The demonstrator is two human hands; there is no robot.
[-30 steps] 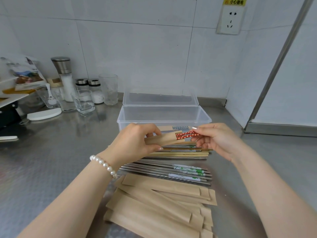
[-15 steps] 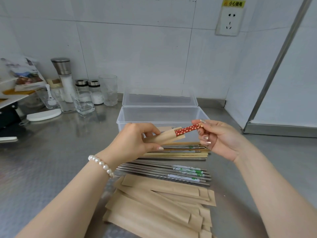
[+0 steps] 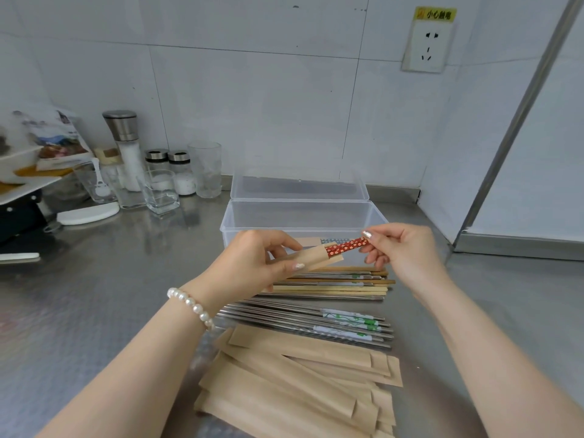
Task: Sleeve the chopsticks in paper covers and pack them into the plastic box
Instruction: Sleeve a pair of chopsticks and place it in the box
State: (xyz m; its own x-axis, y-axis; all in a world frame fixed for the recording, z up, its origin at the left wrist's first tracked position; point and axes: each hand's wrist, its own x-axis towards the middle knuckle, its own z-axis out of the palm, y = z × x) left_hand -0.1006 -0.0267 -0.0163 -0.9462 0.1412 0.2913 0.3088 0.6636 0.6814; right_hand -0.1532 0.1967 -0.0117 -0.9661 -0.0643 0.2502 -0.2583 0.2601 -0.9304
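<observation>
My left hand [image 3: 252,263] grips the paper cover [image 3: 303,259] steady while my right hand [image 3: 399,248] pinches the red patterned chopsticks [image 3: 344,247], seating them before boxing.

Two hands [image 3: 252,263] are showing. One plastic box [image 3: 303,216] is sitting open. Two small shakers [image 3: 170,172] are standing by one tall grinder [image 3: 124,147].
</observation>
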